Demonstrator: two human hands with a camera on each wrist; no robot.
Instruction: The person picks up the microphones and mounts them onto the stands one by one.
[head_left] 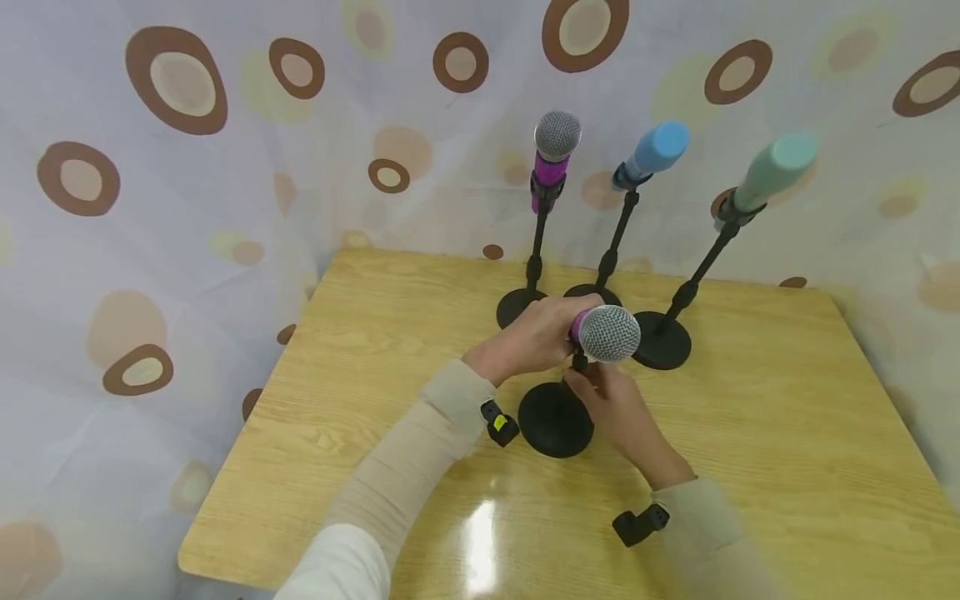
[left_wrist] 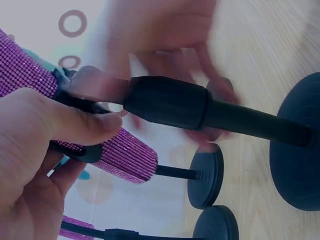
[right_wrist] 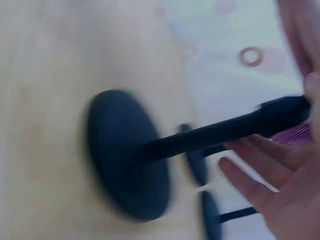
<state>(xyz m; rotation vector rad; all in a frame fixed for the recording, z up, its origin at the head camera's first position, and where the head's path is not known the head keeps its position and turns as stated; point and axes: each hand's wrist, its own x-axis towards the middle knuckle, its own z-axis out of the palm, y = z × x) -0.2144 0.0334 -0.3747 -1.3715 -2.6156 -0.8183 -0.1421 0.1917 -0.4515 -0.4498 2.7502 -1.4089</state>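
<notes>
My left hand (head_left: 536, 335) grips a microphone (head_left: 609, 333) with a silver mesh head and a sparkly purple body (left_wrist: 127, 159). The microphone sits in the clip of a black desk stand (head_left: 555, 421), tilted toward me. In the left wrist view the thumb presses along the clip, with fingers beneath. Close to the stand's upper pole is my right hand (head_left: 621, 410), blurred in the left wrist view. Its fingers (right_wrist: 250, 187) look loosely extended beside and behind the pole in the right wrist view; firm contact is unclear. The stand's round base rests on the table.
Behind stand three more black stands, holding a purple microphone (head_left: 551, 167), a blue-topped one (head_left: 660, 148) and a mint-green one (head_left: 776, 171). They line the back of the wooden table (head_left: 360, 333). A patterned curtain (head_left: 300, 167) hangs behind.
</notes>
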